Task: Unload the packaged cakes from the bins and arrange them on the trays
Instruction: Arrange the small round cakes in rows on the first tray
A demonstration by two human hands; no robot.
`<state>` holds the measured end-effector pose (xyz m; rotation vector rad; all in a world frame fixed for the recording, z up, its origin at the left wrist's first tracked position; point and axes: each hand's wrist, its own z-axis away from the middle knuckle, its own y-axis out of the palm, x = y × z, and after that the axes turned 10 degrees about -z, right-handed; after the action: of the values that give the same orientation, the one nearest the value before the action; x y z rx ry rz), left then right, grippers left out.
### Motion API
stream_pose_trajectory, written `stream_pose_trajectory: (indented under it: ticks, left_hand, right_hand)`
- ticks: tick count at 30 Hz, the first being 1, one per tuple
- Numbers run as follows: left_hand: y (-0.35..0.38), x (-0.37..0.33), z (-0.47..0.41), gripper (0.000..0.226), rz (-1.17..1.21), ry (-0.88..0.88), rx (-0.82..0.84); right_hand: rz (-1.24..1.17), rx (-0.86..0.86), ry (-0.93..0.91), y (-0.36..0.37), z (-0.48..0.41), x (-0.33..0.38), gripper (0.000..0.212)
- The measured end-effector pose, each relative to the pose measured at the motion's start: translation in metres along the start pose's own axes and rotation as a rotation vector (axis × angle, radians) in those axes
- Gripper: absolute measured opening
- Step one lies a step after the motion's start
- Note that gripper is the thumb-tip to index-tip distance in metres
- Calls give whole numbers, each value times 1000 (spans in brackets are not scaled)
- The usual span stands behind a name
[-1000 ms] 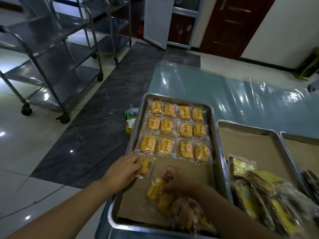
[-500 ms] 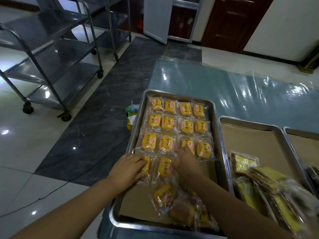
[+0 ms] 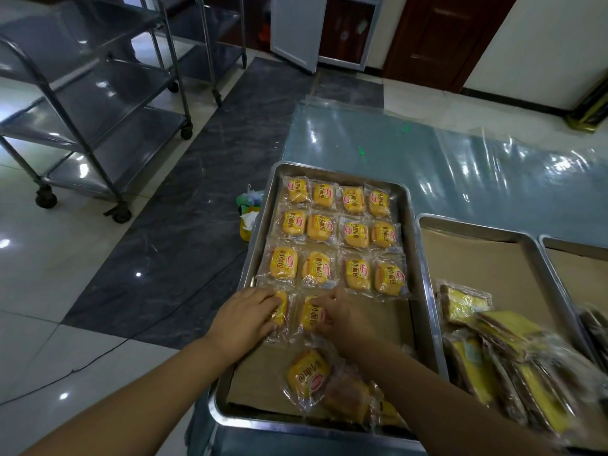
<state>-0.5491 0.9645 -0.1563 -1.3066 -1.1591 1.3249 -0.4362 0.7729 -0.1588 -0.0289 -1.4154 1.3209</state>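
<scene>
A steel tray (image 3: 417,258) lined with brown paper holds three rows of yellow packaged cakes (image 3: 335,245). A fourth row starts at its left. My left hand (image 3: 245,319) rests with its fingers laid over the first cake of that row (image 3: 280,313). My right hand (image 3: 345,319) grips the second cake (image 3: 312,316) beside it, fingers on its far edge. Several loose cakes (image 3: 309,376) lie piled at the tray's near end, under my right forearm.
A second paper-lined tray (image 3: 477,268) to the right carries a heap of wrapped yellow-and-brown cake slices (image 3: 500,360). A third tray (image 3: 579,268) shows at the far right. Steel trolleys (image 3: 98,126) stand on the floor to the left.
My right hand lifted a cake from the near pile and set it down beside the one under my left hand. The left hand has stayed on its cake.
</scene>
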Motion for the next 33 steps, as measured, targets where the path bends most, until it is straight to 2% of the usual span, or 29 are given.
stream_pose_trajectory:
  ticks: [3,6,8,11,15,18,21,24,27,30,33]
  left_hand:
    - [1,0,0,52,16,-5,-4]
    - [-6,-3,3,50,-26,52,-52]
    - [-8,-9,8,42,-60,120,-96]
    - [-4,-20,16,31,-88,256,-99]
    - [1,-32,28,37,-95,329,-77]
    - [0,-34,36,44,-51,227,-37]
    - [2,-32,49,43,160,70,-6]
    - [-3,-32,64,59,340,-107,-17]
    - [-9,-29,69,61,285,-127,-74]
    - [-9,-19,76,52,214,-155,-74]
    - [-5,-11,82,49,172,-187,-66]
  right_hand:
    - [-23,-20,-8,-5,3,1,38]
    - [-4,-121,2,-11,12,2,7]
    - [70,-119,15,-11,22,-1,17]
    - [129,35,62,-8,37,-5,29]
    - [216,72,2,-5,47,-5,23]
    - [121,80,-21,-1,50,3,12]
    - [-34,88,-45,1,51,18,18]
    - [-66,118,-88,11,48,38,16]
    - [-156,147,-120,26,43,54,8]
    - [-258,139,-74,32,39,57,17]
    - [-239,44,-39,22,40,45,22]
